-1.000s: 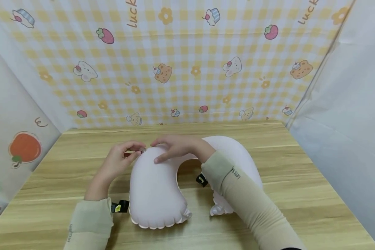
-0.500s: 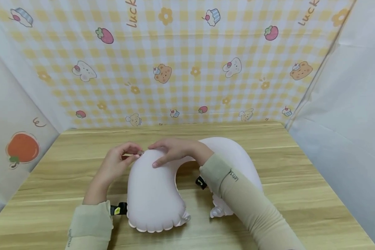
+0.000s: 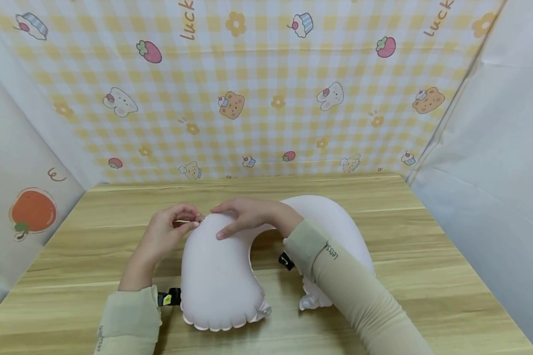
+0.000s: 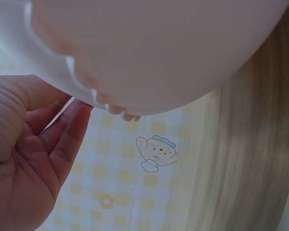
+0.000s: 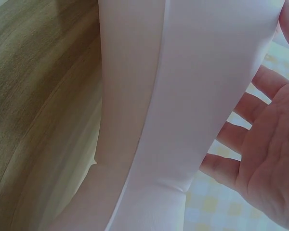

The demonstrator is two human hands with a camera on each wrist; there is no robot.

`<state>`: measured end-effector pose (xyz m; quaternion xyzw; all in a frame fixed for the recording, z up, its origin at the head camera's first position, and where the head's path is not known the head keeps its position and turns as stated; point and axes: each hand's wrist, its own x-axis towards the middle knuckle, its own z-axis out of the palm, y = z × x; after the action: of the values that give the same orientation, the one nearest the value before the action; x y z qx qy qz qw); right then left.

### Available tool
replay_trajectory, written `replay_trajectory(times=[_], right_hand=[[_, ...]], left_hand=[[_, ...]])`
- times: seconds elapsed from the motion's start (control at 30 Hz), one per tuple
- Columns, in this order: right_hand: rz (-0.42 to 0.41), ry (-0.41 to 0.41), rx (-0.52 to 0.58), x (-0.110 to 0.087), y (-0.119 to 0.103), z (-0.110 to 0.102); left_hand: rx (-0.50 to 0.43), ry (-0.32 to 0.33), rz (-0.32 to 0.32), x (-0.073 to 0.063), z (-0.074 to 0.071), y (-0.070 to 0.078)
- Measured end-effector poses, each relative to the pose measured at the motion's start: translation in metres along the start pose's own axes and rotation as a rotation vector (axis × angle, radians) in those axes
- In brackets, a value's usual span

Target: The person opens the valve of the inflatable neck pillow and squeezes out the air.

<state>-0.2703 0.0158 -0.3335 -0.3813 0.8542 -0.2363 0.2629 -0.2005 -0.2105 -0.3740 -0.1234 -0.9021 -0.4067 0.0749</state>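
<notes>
A pale pink, U-shaped inflatable neck pillow (image 3: 215,281) stands on the wooden table, its two rounded ends toward me. At the outer edge of its left arm, my left hand (image 3: 166,227) pinches a small clear valve (image 3: 200,219) between thumb and fingers. The left wrist view shows these fingertips at the pillow's underside beside a wavy seam (image 4: 70,67), the valve hidden there. My right hand (image 3: 250,213) holds the upper left curve, thumb on the near face and fingers along the far side. In the right wrist view its fingertips meet the pillow's edge.
A black wrist device (image 3: 170,296) sticks out beside the left sleeve; another one (image 3: 286,260) shows inside the pillow's U. Behind the table (image 3: 426,286) hangs a yellow checked cloth (image 3: 275,69) with cartoon prints. Pale panels (image 3: 493,148) close off both sides.
The pillow's left arm has shifted slightly left and nearer to me, the hands moving with it. In the last half second almost nothing has moved.
</notes>
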Motion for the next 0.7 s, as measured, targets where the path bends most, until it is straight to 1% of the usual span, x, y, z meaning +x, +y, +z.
replay_trajectory(times=[0.27,0.5,0.6,0.7], right_hand=[[0.002,0.003,0.002,-0.0011,0.0001,0.0005],[0.007,0.002,0.017,-0.0004,0.0011,0.0009],[0.004,0.000,0.020,0.0000,0.0017,0.0014],[-0.002,-0.001,0.026,0.0003,0.0024,0.0016]], left_hand=[[-0.017,0.006,-0.001,-0.0004,0.0010,0.0020],[-0.048,0.030,0.049,-0.0037,0.0002,-0.0023],[-0.056,0.032,0.070,-0.0030,0.0010,-0.0055],[-0.050,0.035,0.077,-0.0013,0.0018,-0.0068]])
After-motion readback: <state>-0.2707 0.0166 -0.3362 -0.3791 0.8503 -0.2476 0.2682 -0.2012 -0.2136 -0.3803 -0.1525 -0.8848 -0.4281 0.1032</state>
